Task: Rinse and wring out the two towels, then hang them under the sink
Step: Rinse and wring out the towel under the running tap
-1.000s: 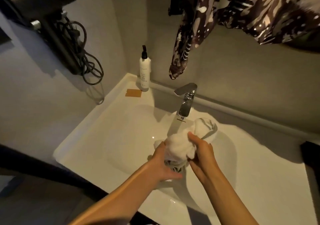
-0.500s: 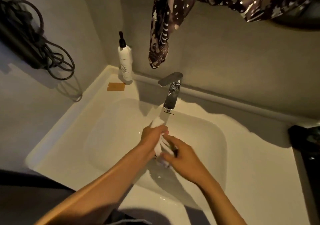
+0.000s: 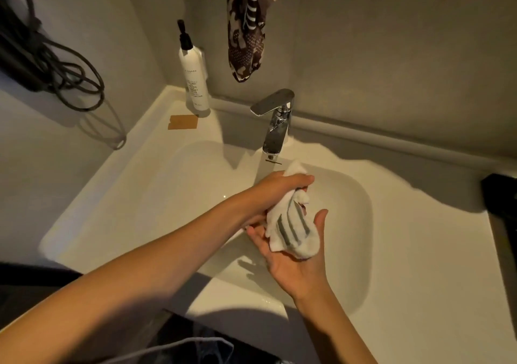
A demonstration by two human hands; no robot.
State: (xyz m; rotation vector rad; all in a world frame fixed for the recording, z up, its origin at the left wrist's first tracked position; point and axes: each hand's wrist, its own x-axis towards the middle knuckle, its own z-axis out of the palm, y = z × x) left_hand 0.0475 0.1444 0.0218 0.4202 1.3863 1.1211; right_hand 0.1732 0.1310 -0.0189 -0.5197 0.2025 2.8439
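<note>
The left hand (image 3: 277,193) gripped the bunched striped towel (image 3: 291,223) above the open right hand (image 3: 296,260) cradling it, mid-wringing; hanging remained undone.

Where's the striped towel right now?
The striped towel is over the sink basin, just below the faucet: left hand grips its top, right hand cups its bottom.

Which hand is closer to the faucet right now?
Left. The left hand grips the towel just below the faucet spout; the right hand lies open under the towel, nearer the person.
</note>
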